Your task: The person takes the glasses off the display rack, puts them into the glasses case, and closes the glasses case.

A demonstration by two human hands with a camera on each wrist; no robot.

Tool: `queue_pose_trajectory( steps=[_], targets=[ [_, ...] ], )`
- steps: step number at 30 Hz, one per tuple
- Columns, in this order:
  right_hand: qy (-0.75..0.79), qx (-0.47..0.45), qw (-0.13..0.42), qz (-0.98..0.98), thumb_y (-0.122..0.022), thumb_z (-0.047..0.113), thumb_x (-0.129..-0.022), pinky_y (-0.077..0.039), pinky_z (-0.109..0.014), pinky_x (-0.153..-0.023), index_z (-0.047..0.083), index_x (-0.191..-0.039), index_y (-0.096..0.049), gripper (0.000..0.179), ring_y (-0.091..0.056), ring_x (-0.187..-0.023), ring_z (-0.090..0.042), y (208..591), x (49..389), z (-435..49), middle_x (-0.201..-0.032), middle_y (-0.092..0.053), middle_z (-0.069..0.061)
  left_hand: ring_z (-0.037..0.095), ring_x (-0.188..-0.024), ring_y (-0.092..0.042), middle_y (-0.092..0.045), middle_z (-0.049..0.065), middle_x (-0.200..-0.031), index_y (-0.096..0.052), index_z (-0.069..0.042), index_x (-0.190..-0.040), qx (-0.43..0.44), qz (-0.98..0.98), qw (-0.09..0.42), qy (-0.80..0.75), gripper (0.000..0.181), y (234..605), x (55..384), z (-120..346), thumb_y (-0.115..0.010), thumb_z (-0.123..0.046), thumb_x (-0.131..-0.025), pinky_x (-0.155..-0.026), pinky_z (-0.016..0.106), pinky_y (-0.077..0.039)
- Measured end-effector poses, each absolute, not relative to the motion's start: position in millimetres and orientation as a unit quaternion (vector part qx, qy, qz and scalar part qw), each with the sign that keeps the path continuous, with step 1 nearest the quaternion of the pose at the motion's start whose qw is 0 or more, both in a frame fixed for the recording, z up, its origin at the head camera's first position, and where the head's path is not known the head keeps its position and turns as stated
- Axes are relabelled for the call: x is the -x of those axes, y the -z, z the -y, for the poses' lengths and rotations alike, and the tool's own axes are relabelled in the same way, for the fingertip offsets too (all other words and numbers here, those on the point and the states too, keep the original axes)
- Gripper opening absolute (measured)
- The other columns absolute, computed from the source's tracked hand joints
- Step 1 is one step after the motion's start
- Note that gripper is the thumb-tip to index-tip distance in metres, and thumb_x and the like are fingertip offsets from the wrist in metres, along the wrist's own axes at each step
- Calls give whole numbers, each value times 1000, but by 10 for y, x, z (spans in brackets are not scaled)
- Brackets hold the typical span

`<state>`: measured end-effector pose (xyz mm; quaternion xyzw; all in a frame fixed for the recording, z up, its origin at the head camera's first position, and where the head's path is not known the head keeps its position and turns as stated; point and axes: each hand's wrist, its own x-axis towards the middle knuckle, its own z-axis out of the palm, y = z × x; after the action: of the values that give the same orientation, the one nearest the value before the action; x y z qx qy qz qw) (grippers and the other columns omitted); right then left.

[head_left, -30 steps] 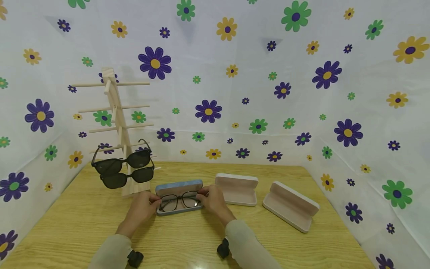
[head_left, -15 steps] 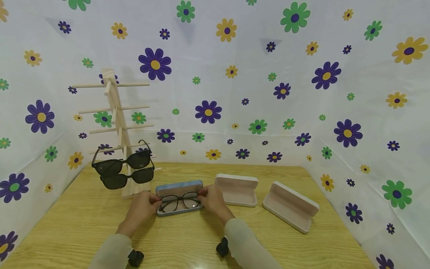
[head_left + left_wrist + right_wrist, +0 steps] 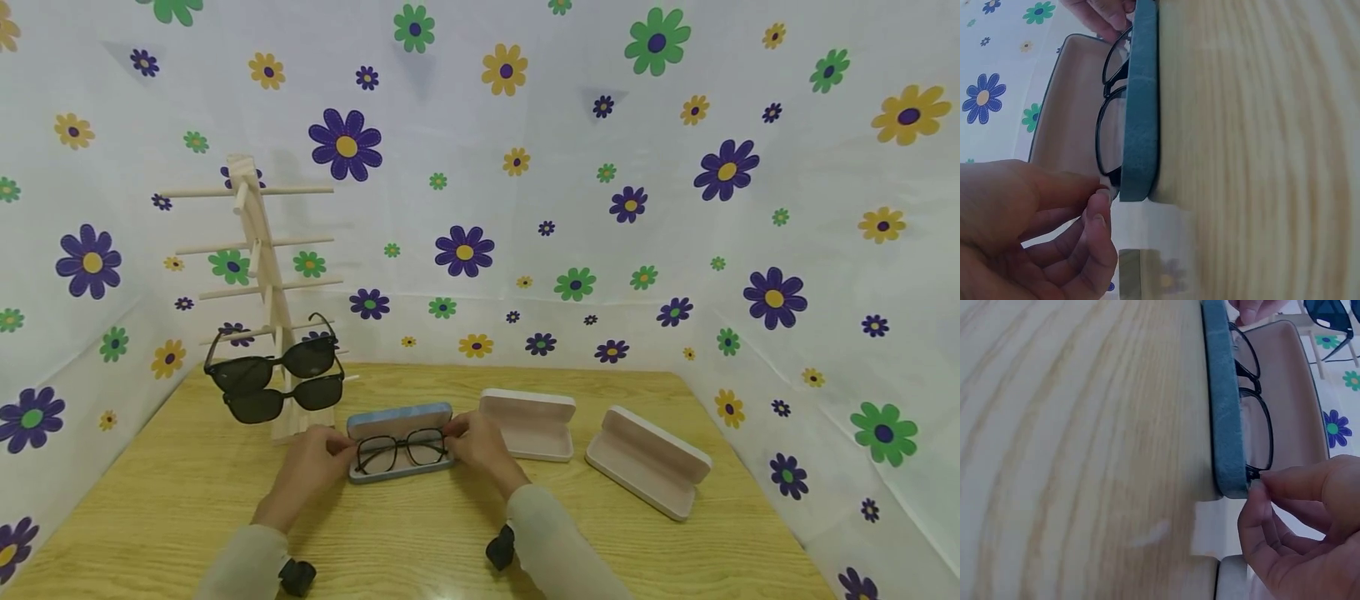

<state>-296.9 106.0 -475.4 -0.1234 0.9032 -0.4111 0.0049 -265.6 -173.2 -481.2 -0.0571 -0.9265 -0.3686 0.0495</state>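
Note:
Black-framed eyeglasses [image 3: 401, 446] with clear lenses lie in an open blue eyeglass case [image 3: 401, 473], its pinkish lining showing behind them. My left hand [image 3: 313, 467] is at the left end of the case, thumb and a finger pinching the frame's corner; in the left wrist view the fingertips [image 3: 1102, 190] meet right at it. At the opposite end, my right hand [image 3: 480, 450] pinches the other corner, as the right wrist view shows with its fingertips [image 3: 1260, 487] by the hinge. Folded temples lie partly hidden behind the case's front wall [image 3: 1225, 400].
A wooden display rack [image 3: 258, 225] stands at the left, holding two pairs of dark sunglasses [image 3: 281, 379] on its lower pegs. Right of the blue case, a white open case [image 3: 528, 425] and another open case [image 3: 648, 462] rest on the wooden table [image 3: 405, 542]. Flowered cloth hangs behind.
My left hand has shifted very slightly left at the end of the case. The eyeglasses and all the cases stay where they were.

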Motion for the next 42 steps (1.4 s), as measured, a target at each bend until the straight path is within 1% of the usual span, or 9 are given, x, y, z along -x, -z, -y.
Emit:
queue_pose_trajectory(
  steps=[3, 10, 14, 18, 21, 24, 28, 36, 42],
  targets=[
    [412, 119, 9, -903, -70, 5, -94, -59, -36, -76, 0, -104, -79, 15, -71, -92, -26, 4710, 2976, -1105, -106, -75, -16, 13, -74, -63, -74, 4, -82, -80, -4, -87, 56, 926, 49, 369, 13, 4786, 2646, 1789, -70, -8, -94, -64, 31, -52],
    [483, 76, 13, -872, -59, 9, -104, -63, -30, -66, -10, -111, -74, 25, -77, -81, -36, 4635, 3005, -1138, -98, -76, -25, 16, -69, -60, -69, 7, -80, -69, 3, -101, 29, 931, 27, 364, 28, 4722, 2613, 1828, -51, -17, -106, -62, 31, -46],
    [492, 82, 4, -867, -55, 18, -107, -64, -33, -68, -8, -121, -70, 33, -77, -86, -40, 4616, 2990, -1113, -102, -76, -28, 37, -96, -66, -68, 22, -110, -61, 4, -117, 29, 934, -2, 356, 47, 4710, 2580, 1784, -33, -33, -114, -81, 46, -53],
    [478, 85, 2, -874, -52, 31, -109, -63, -38, -74, -2, -133, -66, 43, -77, -89, -33, 4599, 2974, -1070, -105, -76, -24, 54, -135, -50, -53, 32, -147, -45, 6, -149, 31, 933, -15, 359, 73, 4702, 2567, 1716, -18, -51, -112, -107, 65, -44],
    [459, 73, 4, -886, -50, 42, -108, -61, -41, -80, 4, -137, -65, 50, -75, -82, -23, 4594, 2974, -1022, -98, -77, -15, 55, -139, -46, -48, 32, -152, -38, 5, -155, 25, 934, -21, 356, 80, 4704, 2582, 1656, -14, -57, -110, -110, 67, -41],
    [454, 56, 12, -889, -48, 52, -107, -58, -48, -91, 7, -137, -65, 57, -72, -74, -19, 4593, 2974, -976, -92, -78, -11, 54, -132, -53, -53, 32, -148, -39, 6, -154, 23, 938, -16, 345, 77, 4725, 2605, 1608, -17, -54, -111, -104, 66, -46],
    [448, 44, 11, -893, -50, 55, -105, -53, -55, -104, 8, -132, -69, 57, -69, -71, -20, 4591, 2973, -936, -101, -77, -13, 50, -124, -61, -58, 31, -142, -41, 8, -152, 22, 940, -5, 340, 73, 4749, 2630, 1580, -21, -51, -112, -100, 63, -50],
    [450, 44, 9, -892, -56, 48, -105, -56, -47, -89, 10, -125, -74, 47, -72, -70, -37, 4579, 2983, -947, -78, -75, -22, 48, -122, -62, -69, 25, -125, -42, 5, -152, 27, 936, -12, 352, 73, 4746, 2665, 1561, -23, -52, -112, -102, 65, -48],
    [456, 57, 21, -888, -58, 44, -105, -57, -52, -94, 11, -126, -74, 43, -70, -73, -27, 4593, 2971, -982, -106, -77, -17, 36, -100, -71, -72, 15, -102, -45, 6, -149, 45, 937, -14, 347, 67, 4748, 2649, 1581, -28, -47, -113, -97, 61, -52]
  ],
)
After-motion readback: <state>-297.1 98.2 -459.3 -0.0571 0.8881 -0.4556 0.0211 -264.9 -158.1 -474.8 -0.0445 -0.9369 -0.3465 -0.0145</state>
